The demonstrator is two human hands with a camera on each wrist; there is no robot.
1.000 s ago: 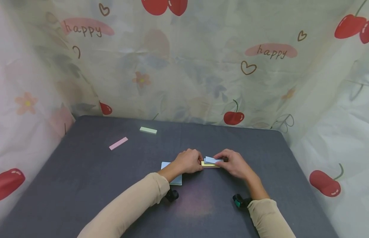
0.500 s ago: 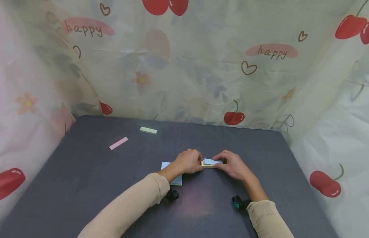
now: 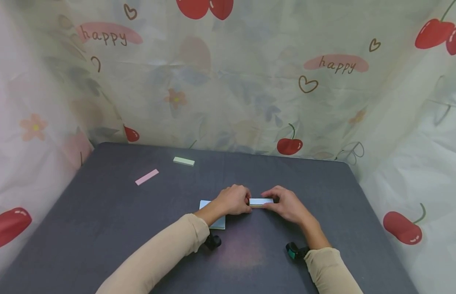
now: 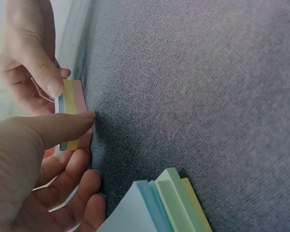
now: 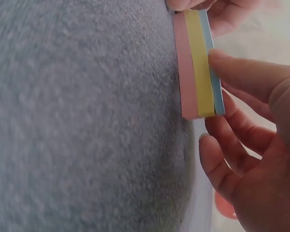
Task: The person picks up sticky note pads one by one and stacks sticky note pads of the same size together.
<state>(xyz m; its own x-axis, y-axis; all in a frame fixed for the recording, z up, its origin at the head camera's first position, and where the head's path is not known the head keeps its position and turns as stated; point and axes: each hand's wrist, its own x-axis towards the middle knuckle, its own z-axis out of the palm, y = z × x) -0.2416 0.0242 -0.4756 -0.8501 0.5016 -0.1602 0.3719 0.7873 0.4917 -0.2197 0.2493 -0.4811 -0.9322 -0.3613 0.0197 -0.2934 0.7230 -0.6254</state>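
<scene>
A small stack of narrow sticky note pads stands on the table between both hands, with a pink pad [image 5: 185, 72] at the bottom, a yellow pad [image 5: 199, 63] in the middle and a blue pad [image 3: 260, 201] on top. The left hand [image 3: 233, 199] grips the stack's left end, its thumb across the near side in the left wrist view. At the other end, the right hand [image 3: 289, 205] pinches the blue pad, thumb on its near edge and fingers behind. The pads' long edges run level with each other. Fingers hide the far side.
Under the left forearm lies a stack of larger square pads [image 3: 219, 223] in blue, green and yellow. Farther back on the dark table [image 3: 103, 228] are a pink strip pad [image 3: 147, 177] and a pale green strip pad [image 3: 183, 161]. A printed curtain [image 3: 228, 110] hangs behind.
The right hand has brought the blue pad down and slightly left, from tilted and askew to flat and aligned on the yellow pad. The left hand has stayed in place.
</scene>
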